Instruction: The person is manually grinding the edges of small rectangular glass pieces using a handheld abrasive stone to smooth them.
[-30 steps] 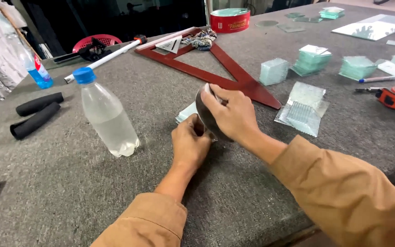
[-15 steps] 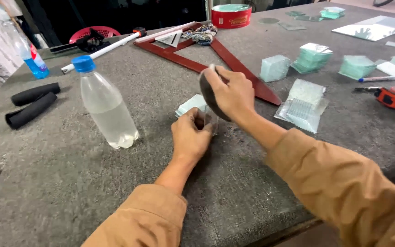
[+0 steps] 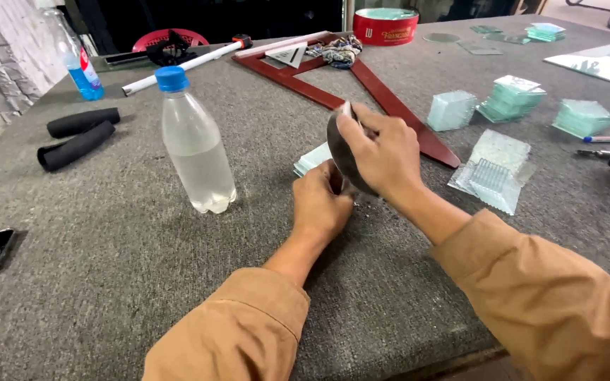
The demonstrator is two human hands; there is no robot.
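Work looks mid-way — right hand [image 3: 383, 152] is closed around a dark rounded pad-like block [image 3: 342, 156], held on edge and pressed down at a small glass piece [image 3: 312, 159] that lies flat on the grey table [image 3: 107, 282]. Left hand [image 3: 323, 204] sits just below the block, fingers curled down onto the table next to the glass, apparently pinning it; whether it actually grips the piece I can't tell, since the block and knuckles hide the contact. Only the pale left corner of the glass shows past both hands. Judging from the layout, plenty is already cut: several stacks of small greenish glass squares [image 3: 513, 99] stand well apart to the right, with a loose fan of pieces [image 3: 494, 173] nearer the right forearm. The piece in hand is not yet set with any stack, so this one seems unfinished. Clear water bottle [image 3: 193, 152] stands upright left of the hands, not touched — red wooden triangle frame [image 3: 361, 88] lies behind.
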